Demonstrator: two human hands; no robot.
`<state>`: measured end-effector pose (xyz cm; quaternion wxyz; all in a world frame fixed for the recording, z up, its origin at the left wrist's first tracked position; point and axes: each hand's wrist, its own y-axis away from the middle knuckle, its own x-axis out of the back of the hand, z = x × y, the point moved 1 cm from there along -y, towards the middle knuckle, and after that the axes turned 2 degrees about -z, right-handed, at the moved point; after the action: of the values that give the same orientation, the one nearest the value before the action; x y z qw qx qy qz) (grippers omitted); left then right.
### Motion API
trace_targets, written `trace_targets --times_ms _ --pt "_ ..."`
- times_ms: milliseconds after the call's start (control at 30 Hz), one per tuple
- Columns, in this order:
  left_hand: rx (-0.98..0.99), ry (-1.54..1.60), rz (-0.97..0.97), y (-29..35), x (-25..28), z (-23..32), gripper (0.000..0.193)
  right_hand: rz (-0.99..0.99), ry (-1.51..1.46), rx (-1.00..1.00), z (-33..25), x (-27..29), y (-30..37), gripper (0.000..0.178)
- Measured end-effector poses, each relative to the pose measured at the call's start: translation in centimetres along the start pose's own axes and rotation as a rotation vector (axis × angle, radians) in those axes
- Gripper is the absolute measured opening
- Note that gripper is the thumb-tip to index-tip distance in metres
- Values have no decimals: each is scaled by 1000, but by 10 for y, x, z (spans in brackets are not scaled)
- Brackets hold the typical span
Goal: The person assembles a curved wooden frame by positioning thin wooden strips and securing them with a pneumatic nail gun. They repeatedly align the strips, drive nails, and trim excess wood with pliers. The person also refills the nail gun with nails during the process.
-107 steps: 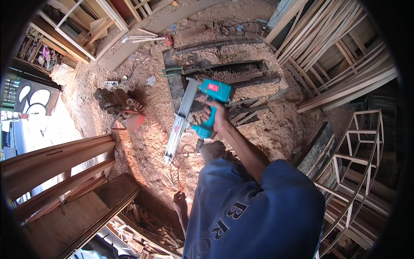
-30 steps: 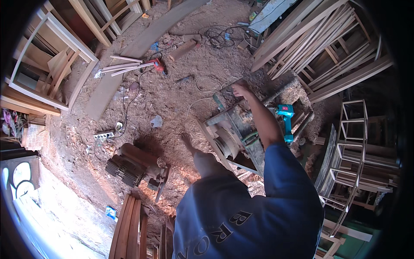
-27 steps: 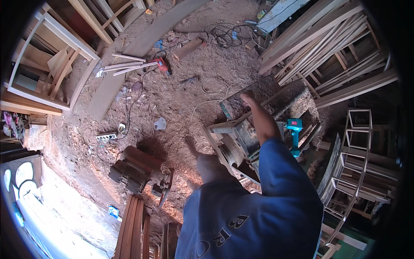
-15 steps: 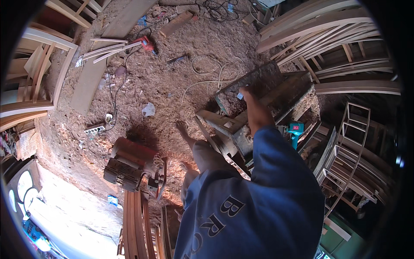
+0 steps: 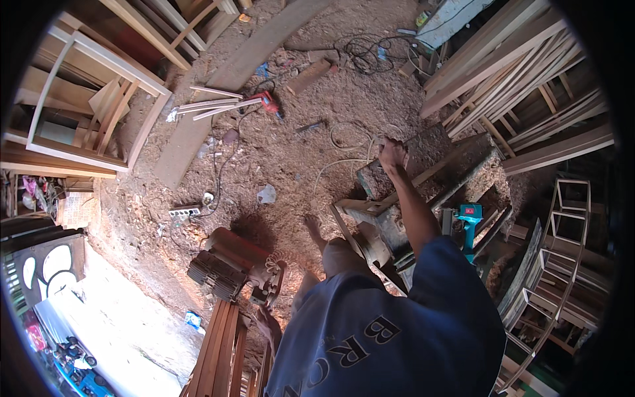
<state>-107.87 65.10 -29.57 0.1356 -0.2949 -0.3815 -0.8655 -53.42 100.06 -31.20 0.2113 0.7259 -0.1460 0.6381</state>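
My right hand (image 5: 394, 155) is above the far end of a dark, dust-covered machine bench (image 5: 456, 159), its fingers curled in. Whatever it may hold is too small to make out. My left hand (image 5: 267, 323) is low down at my left side, beside the red air compressor (image 5: 241, 255) and a stack of long brown boards (image 5: 218, 344). Its fingers are small and partly shaded, so their pose is unclear. A teal pistol-grip power tool (image 5: 469, 226) lies near my right forearm, on the near side of the bench.
Sawdust covers the floor. On it lie a red power tool (image 5: 268, 103) with thin strips, a power strip (image 5: 184, 212), a pale hose (image 5: 350, 135) and a wood block (image 5: 308, 77). Wooden frames (image 5: 142, 142) lean at left; long boards (image 5: 489, 73) pile up at right.
My view has shifted, so the scene sits farther right. My right hand has turned, its back now showing, and the small pale thing by its fingers no longer shows. My left hand shows more fully.
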Motion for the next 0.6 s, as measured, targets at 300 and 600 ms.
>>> trace_targets --times_ms 300,600 --pt "-582 734 -401 42 11 204 37 -269 -963 767 -153 121 301 23" --pt "-513 917 -491 113 18 128 17 -540 -1031 567 -99 123 470 43"
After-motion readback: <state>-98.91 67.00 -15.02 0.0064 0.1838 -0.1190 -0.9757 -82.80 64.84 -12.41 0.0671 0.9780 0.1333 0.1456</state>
